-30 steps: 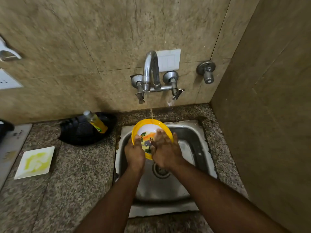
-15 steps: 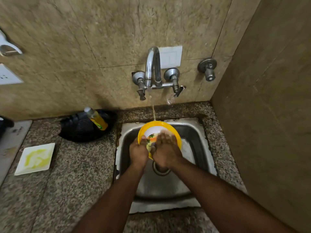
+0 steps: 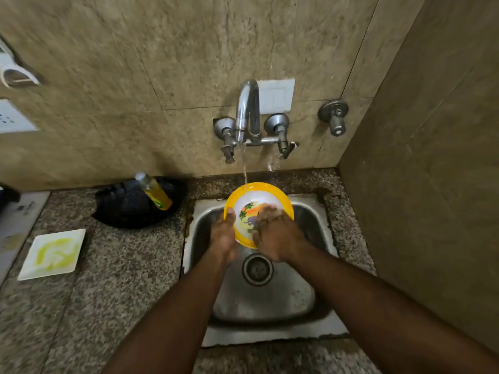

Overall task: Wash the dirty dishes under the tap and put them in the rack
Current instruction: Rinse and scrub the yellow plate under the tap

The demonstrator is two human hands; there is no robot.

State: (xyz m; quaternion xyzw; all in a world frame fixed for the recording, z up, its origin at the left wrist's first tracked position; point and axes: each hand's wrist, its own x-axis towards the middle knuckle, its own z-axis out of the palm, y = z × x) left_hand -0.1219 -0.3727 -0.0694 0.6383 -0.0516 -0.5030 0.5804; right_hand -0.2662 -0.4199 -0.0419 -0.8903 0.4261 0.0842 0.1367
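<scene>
Over the sink [image 3: 310, 330], left hand [image 3: 222, 236] is gripping the yellow-rimmed cartoon plate [image 3: 253, 191]; flat-fingered right hand [image 3: 278, 236] is rubbing its face under tap [image 3: 247, 109] water.

Two bare forearms, hands converged at twelve o'clock.
Left hand [image 3: 222, 238] gripped the plate [image 3: 253, 190] rim, thumb on top; right hand [image 3: 278, 236] lay flat, fingers pressed onto its face.

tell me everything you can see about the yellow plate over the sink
The yellow plate is round, with a broad yellow rim and a white middle bearing a cartoon print in green, orange and grey. It looks like plastic or melamine. It is held tilted over the sink, face toward the camera, with the tap's stream striking its upper rim. The left hand grips its left edge, thumb on the rim; the right hand lies across its face.
</scene>
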